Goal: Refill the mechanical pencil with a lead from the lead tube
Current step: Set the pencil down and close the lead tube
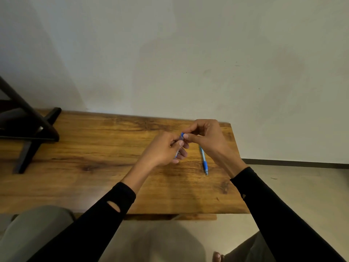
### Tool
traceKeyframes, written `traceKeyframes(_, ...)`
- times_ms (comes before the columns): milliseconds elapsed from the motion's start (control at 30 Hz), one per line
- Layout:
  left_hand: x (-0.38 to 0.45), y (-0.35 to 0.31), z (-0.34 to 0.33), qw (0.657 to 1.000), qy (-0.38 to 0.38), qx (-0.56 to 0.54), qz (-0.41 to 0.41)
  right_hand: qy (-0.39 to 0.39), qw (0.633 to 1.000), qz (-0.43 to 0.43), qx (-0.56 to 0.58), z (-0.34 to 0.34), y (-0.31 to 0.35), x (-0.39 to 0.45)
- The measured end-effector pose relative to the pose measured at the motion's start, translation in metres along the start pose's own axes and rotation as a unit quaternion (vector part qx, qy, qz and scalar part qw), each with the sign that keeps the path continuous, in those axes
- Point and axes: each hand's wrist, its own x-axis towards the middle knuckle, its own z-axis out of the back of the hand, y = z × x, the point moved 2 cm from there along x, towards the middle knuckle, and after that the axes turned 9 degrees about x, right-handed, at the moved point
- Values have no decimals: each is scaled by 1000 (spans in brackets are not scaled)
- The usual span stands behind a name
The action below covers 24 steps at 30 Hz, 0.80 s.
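Observation:
My left hand [166,148] is closed around a thin clear lead tube [177,153], held slanted above the wooden table [94,167]. Most of the tube is hidden by my fingers. My right hand [204,137] pinches the tube's blue cap [182,134] at the upper end between thumb and forefinger. A light-blue mechanical pencil [204,161] with a darker blue grip lies flat on the table just below my right hand, its tip pointing toward me.
A dark wooden stand [32,133] occupies the table's far left. A plain wall rises right behind the table. The table's right edge [238,163] drops to a pale floor. My knees are below the near edge.

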Motion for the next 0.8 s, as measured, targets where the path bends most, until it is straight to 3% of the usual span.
traceKeyframes(167, 6, 5, 0, 998, -31, -60, 18, 51, 996, -2, -69, -6, 7, -1)
traceKeyframes(233, 10, 8, -1, 994, -50, -94, 25, 90, 980, 17, -175, -13, 6, -4)
traceKeyframes(333, 14, 14, -6, 990, -36, -135, 32, 115, 931, 97, -332, -23, 0, -13)
traceKeyframes(467, 17, 18, -16, 991, -23, -120, 52, 70, 845, 197, -492, -18, -5, -14)
traceKeyframes(567, 19, 18, -18, 997, -51, -10, 51, 71, 814, 160, -553, -3, -17, -8)
traceKeyframes(700, 15, 22, -11, 983, -105, 149, 20, 99, 831, 49, -545, 16, -48, -4)
traceKeyframes(800, 12, 34, -10, 942, -169, 289, -6, 112, 848, 19, -519, 17, -63, -3)
